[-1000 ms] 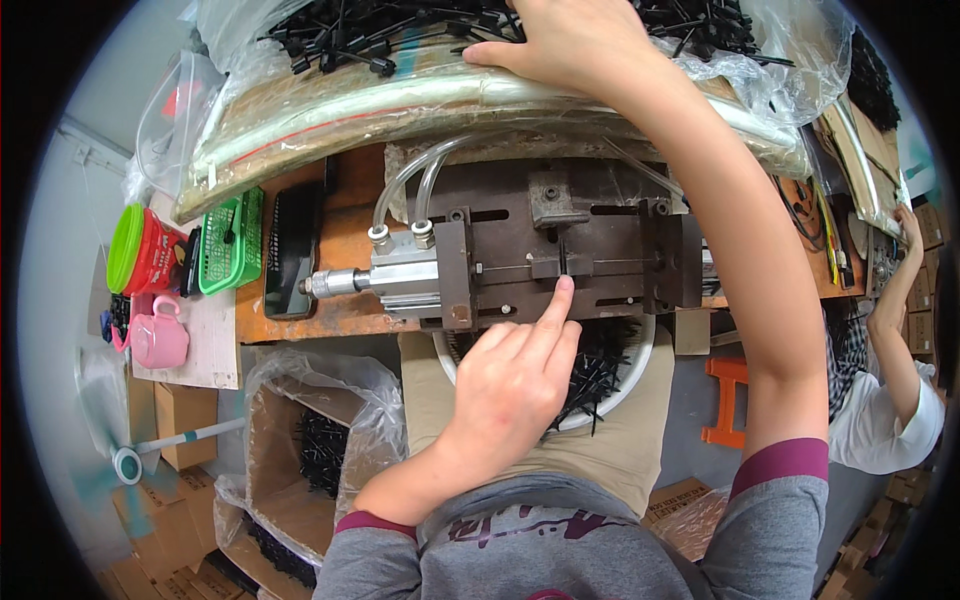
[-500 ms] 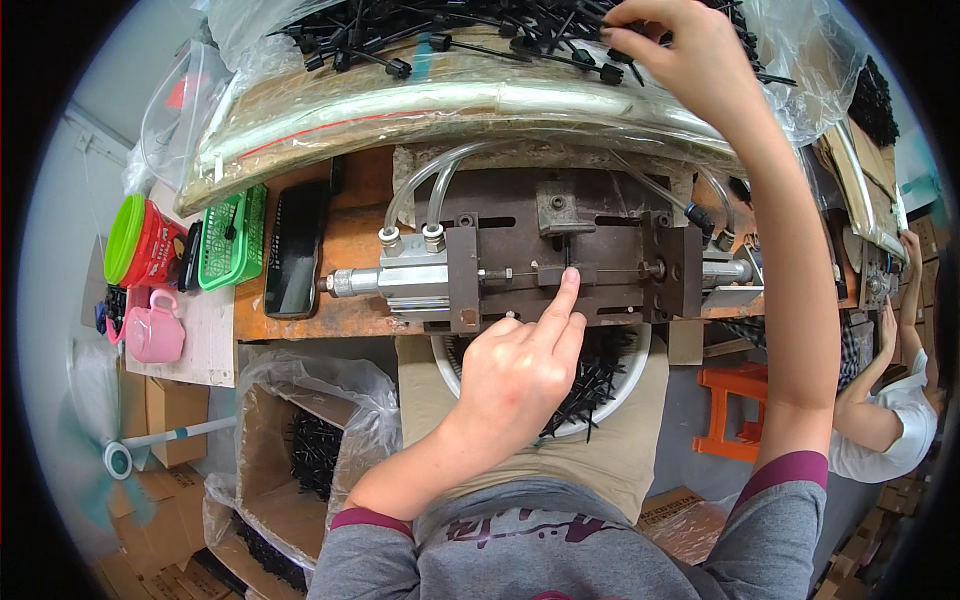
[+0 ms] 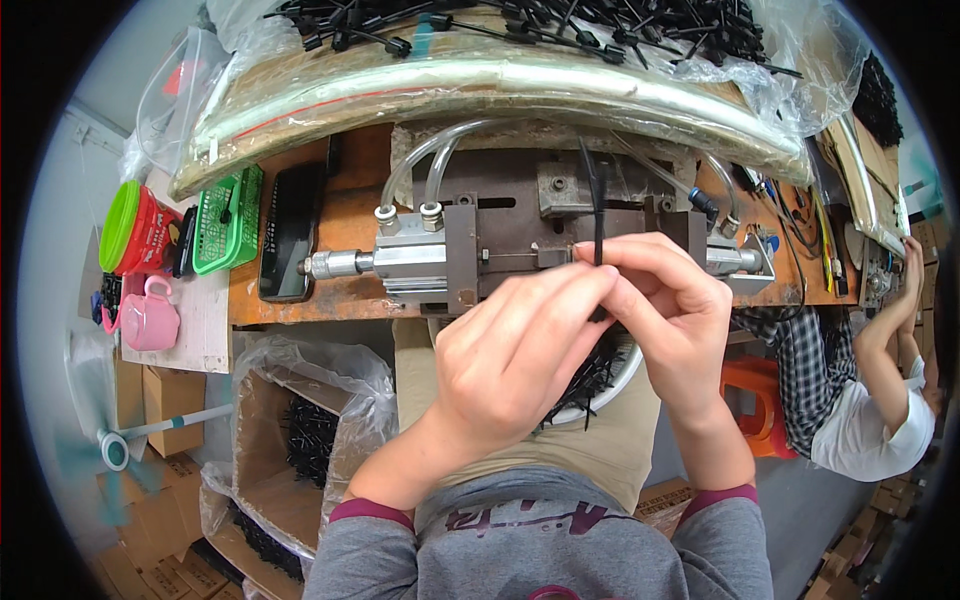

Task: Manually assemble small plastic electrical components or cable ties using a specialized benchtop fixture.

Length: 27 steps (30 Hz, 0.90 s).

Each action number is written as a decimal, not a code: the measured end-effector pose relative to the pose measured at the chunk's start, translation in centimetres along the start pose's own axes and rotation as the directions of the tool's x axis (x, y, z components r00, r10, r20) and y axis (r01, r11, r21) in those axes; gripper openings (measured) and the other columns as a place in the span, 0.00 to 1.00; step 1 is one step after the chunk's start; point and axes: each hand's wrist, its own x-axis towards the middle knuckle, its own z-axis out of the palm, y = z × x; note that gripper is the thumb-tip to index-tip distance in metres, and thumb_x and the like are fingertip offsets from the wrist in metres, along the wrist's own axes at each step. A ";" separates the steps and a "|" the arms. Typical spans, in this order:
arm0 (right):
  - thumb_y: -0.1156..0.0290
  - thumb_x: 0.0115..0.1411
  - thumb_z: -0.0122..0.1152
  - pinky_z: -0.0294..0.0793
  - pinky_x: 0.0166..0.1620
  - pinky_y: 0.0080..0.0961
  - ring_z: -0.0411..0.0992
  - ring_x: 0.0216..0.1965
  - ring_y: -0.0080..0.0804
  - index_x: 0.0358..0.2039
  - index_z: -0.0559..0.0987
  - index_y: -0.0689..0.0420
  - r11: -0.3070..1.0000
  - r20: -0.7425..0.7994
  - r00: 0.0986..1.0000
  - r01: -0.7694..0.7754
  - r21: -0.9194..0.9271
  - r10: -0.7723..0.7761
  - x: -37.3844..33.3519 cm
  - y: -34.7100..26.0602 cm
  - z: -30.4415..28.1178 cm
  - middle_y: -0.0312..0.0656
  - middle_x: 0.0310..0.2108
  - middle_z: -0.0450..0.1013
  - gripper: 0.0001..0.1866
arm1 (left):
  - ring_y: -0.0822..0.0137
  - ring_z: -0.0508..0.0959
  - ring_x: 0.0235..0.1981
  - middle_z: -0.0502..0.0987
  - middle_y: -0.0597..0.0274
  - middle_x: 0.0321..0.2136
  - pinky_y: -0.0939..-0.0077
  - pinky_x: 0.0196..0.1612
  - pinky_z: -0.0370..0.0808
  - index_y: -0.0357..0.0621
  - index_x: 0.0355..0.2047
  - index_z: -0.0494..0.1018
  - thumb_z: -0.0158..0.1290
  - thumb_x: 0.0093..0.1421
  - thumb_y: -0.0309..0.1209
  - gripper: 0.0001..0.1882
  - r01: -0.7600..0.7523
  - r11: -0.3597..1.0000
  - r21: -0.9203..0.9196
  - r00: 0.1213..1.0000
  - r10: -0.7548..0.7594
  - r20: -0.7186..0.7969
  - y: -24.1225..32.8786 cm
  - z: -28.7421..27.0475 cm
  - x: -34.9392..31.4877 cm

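Observation:
My right hand (image 3: 665, 310) pinches a long thin black plastic stem piece (image 3: 599, 200) that stands roughly upright over the front of the machine. The fingers of my left hand (image 3: 510, 345) are closed at its lower end, meeting the right fingertips and hiding part of it. A dark end of the piece shows below the fingers. Just behind my hands is a brown metal clamping machine (image 3: 520, 215) with a silver cylinder (image 3: 415, 262) on its left and another cylinder (image 3: 735, 260) on its right. My hands hide the machine's front middle.
Similar black pieces (image 3: 560, 25) lie heaped on a plastic-covered board (image 3: 480, 90) behind the machine. A white basin (image 3: 632, 375) of black pieces sits at my lap. Left are a phone (image 3: 292, 235), green basket (image 3: 228, 225), pink cup (image 3: 152, 318) and lined carton (image 3: 262, 440). A co-worker (image 3: 870, 420) is at right.
My right hand has come down from the heap with a black piece in it. My left hand has drawn back from pointing at the machine's middle and closed beside the right fingers.

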 end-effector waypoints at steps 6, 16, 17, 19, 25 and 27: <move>0.88 0.59 0.62 0.83 0.45 0.23 0.80 0.44 0.35 0.47 0.79 0.72 0.996 -0.096 0.991 -0.087 0.023 0.088 -2.0 0.0 -2.2 0.47 0.43 0.74 0.15 | 0.63 0.82 0.35 0.82 0.55 0.38 0.73 0.34 0.81 0.39 0.42 0.81 0.71 0.43 0.22 0.22 0.181 0.983 -0.037 0.962 -0.169 0.214 0.7 -1.6 -1.8; 0.88 0.54 0.68 0.82 0.39 0.19 0.81 0.40 0.31 0.45 0.77 0.70 0.984 -0.192 0.965 -0.174 0.034 0.177 -3.3 -1.6 -2.3 0.43 0.38 0.76 0.17 | 0.67 0.80 0.25 0.80 0.56 0.52 0.75 0.31 0.76 0.41 0.36 0.80 0.67 0.47 0.29 0.15 0.023 0.956 0.292 0.914 -0.138 0.380 -0.5 0.8 -2.3; 0.87 0.53 0.69 0.81 0.38 0.18 0.80 0.39 0.29 0.45 0.78 0.69 0.992 -0.165 0.981 -0.115 -0.051 0.105 -3.5 -1.2 -2.7 0.43 0.39 0.76 0.17 | 0.67 0.80 0.24 0.81 0.56 0.51 0.76 0.30 0.76 0.41 0.36 0.80 0.67 0.47 0.30 0.15 0.020 0.960 0.281 0.916 -0.130 0.380 -0.6 0.9 -2.2; 0.86 0.52 0.72 0.79 0.35 0.16 0.79 0.36 0.25 0.44 0.79 0.68 0.977 -0.089 0.995 0.018 -0.213 -0.038 -3.6 -0.3 -3.7 0.43 0.39 0.76 0.18 | 0.67 0.80 0.23 0.81 0.56 0.51 0.76 0.29 0.76 0.42 0.35 0.81 0.68 0.46 0.31 0.15 0.015 0.957 0.288 0.912 -0.132 0.389 -0.6 0.9 -2.0; 0.81 0.45 0.74 0.78 0.50 0.33 0.77 0.47 0.43 0.38 0.81 0.63 0.713 0.112 0.956 0.279 -0.643 -0.273 -2.7 -0.3 -3.4 0.51 0.51 0.74 0.17 | 0.67 0.81 0.23 0.83 0.57 0.46 0.76 0.31 0.77 0.44 0.37 0.82 0.69 0.48 0.32 0.15 0.064 0.974 0.219 0.887 -0.156 0.434 0.1 -1.0 0.1; 0.82 0.48 0.72 0.78 0.51 0.34 0.77 0.49 0.46 0.39 0.79 0.63 0.670 0.175 0.955 0.294 -0.681 -0.241 -3.2 0.1 -3.0 0.53 0.54 0.74 0.16 | 0.67 0.81 0.24 0.84 0.57 0.43 0.76 0.33 0.78 0.44 0.37 0.82 0.69 0.50 0.31 0.14 0.085 0.991 0.103 0.927 -0.117 0.356 -0.8 -1.8 2.5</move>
